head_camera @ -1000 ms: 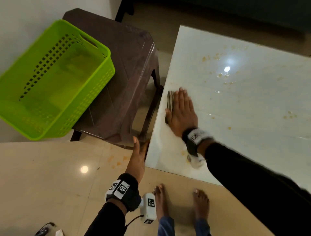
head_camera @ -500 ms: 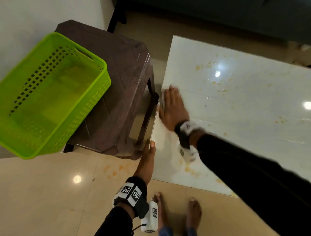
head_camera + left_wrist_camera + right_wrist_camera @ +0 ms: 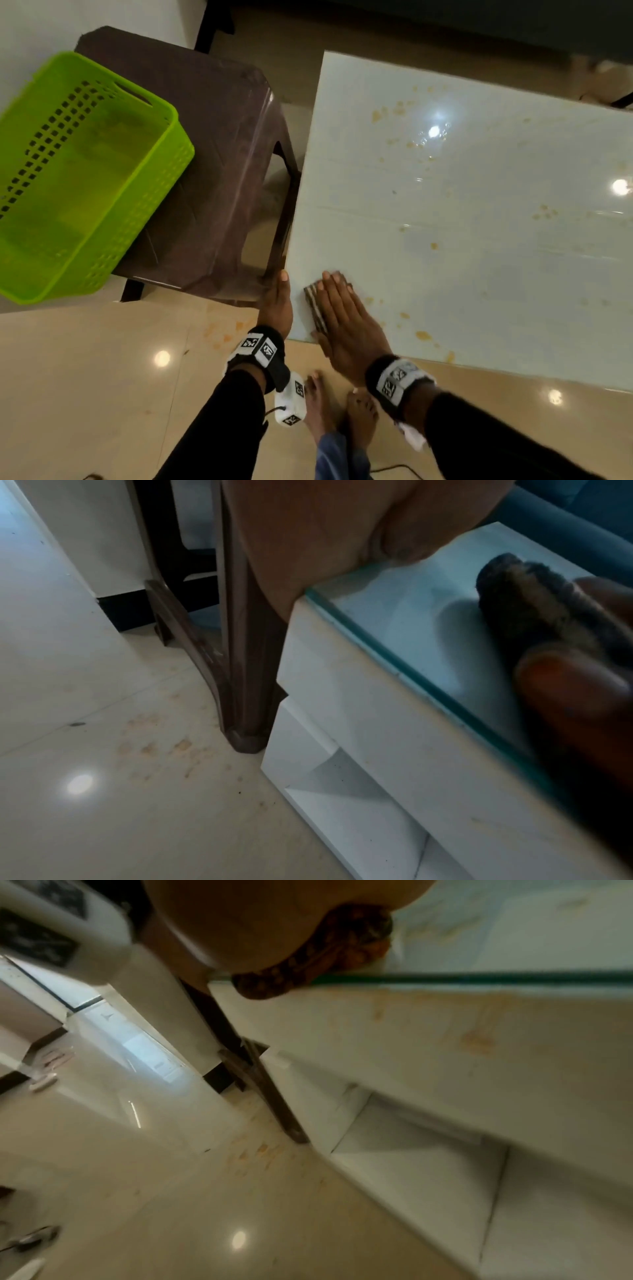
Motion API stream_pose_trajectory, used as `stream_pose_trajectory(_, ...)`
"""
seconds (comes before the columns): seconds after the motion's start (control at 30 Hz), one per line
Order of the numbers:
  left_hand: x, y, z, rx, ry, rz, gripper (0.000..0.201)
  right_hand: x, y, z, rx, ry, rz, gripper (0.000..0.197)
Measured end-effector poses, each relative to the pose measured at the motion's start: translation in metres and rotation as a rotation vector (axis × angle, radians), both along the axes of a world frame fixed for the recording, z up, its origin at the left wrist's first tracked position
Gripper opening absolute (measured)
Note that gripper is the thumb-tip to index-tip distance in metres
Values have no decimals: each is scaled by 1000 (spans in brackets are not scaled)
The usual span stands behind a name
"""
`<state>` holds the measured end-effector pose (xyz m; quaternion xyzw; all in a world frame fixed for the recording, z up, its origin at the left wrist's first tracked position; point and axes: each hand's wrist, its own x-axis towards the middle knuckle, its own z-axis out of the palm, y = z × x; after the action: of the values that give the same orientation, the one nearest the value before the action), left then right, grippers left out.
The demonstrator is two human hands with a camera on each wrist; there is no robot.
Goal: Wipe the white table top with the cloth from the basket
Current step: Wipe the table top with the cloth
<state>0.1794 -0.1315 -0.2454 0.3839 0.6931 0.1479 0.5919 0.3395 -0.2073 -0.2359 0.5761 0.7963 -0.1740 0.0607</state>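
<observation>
My right hand [image 3: 346,322] lies flat, fingers [image 3: 334,291] straight, pressing the folded striped cloth [image 3: 315,308] onto the white surface [image 3: 479,222] at its near-left corner, about seven o'clock on the top. The cloth's near end reaches the front edge. My left hand [image 3: 277,305] steadies the corner from the side: palm against the edge, thumb resting on the glass; whether its other fingers curl under I cannot tell. The green basket [image 3: 171,137], sitting on the brown stool [image 3: 222,154] at ten o'clock, looks empty.

Yellowish spots are scattered toward twelve, two and five o'clock, so most of the wiping seems still ahead. Doing this step well, as I judge it, means keeping the whole palm down so the cloth stays folded and flat, working in overlapping lanes away from this corner, and bearing harder on dried spots. Crumbs are better gathered on the cloth than pushed over the edge onto the already marked floor [image 3: 102,394].
</observation>
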Motion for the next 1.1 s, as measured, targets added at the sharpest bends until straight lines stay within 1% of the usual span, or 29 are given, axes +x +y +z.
stream_pose_trajectory(0.03, -1, 0, 1, 22, 35, -12, 62, 9, 25, -4, 1, 7, -26, 72)
stream_pose_trajectory(0.07, 0, 0, 1, 49, 33, 12, 63, 19, 57, -6, 25, 25, -104, 71)
stream_pose_trajectory(0.13, 4, -2, 0, 97, -23, 107, 55, 37, 123, -9, 51, 28, -312, 74)
stream_pose_trajectory(0.17, 5, -3, -1, 106, -45, 135, 51, 45, 145, -8, 84, 21, -385, 76)
stream_pose_trajectory(0.2, 6, -3, -3, 118, -47, 141, 50, 48, 153, -7, 97, 15, -424, 76)
stream_pose_trajectory(0.27, 7, -5, -2, 154, -28, 135, 50, 37, 129, -10, 107, 51, -442, 75)
stream_pose_trajectory(0.3, 8, -4, -1, 161, -17, 141, 50, 27, 99, -7, 104, 68, -428, 75)
stream_pose_trajectory(0.4, 7, -4, -6, 165, 3, 149, 49, -5, -23, 2, 44, 58, -268, 80)
stream_pose_trajectory(0.43, 6, -5, -9, 166, -2, 141, 51, -7, -44, 3, 48, 46, -197, 83)
stream_pose_trajectory(0.47, 5, -7, -14, 150, -11, 132, 54, -2, -48, 1, 53, 44, -143, 81)
stream_pose_trajectory(0.53, 2, -8, -22, 118, -15, 129, 60, 18, -17, -4, 52, 76, -103, 72)
stream_pose_trajectory(0.57, 1, -8, -25, 115, -17, 126, 61, 29, 6, -6, 67, 75, -134, 69)
stream_pose_trajectory(0.6, -1, -8, -29, 121, -29, 134, 65, 41, 36, -8, 97, 70, -206, 68)
stream_pose_trajectory(0.67, -4, -9, -32, 114, -61, 127, 81, 70, 94, -11, 116, 30, -433, 69)
stream_pose_trajectory(0.7, -5, -9, -32, 107, -59, 111, 86, 81, 113, -8, 113, 1, -522, 70)
stream_pose_trajectory(0.73, -6, -8, -31, 108, -40, 87, 89, 86, 119, -6, 105, -23, -579, 71)
stream_pose_trajectory(0.77, -6, -7, -28, 116, -1, 54, 88, 85, 112, -7, 98, -37, -590, 72)
stream_pose_trajectory(0.8, -7, -2, -25, 130, 70, -6, 82, 78, 96, -4, 93, -40, -577, 72)
stream_pose_trajectory(0.87, -3, 6, -13, 153, 278, -174, 70, 56, 32, 6, 57, -35, -520, 72)
stream_pose_trajectory(0.9, 0, 13, -6, 212, 370, -286, 73, 43, -6, 11, 7, -33, -489, 71)
stream_pose_trajectory(0.93, 5, 17, 3, 311, 441, -406, 79, 33, -39, 15, -36, -45, -448, 71)
stream_pose_trajectory(0.97, 9, 23, 13, 427, 506, -538, 86, 30, -54, 19, -64, -56, -414, 71)
stream_pose_trajectory(1.0, 15, 27, 19, 543, 551, -660, 91, 34, -56, 18, -86, -64, -405, 72)
stream_pose_trajectory(1.03, 20, 34, 24, 626, 580, -763, 99, 43, -41, 14, -110, -65, -415, 73)
stream_pose_trajectory(1.07, 24, 44, 29, 668, 608, -861, 113, 53, -15, 10, -92, -70, -444, 74)
stream_pose_trajectory(1.1, 26, 53, 30, 660, 643, -952, 131, 64, 16, 4, -50, -64, -494, 76)
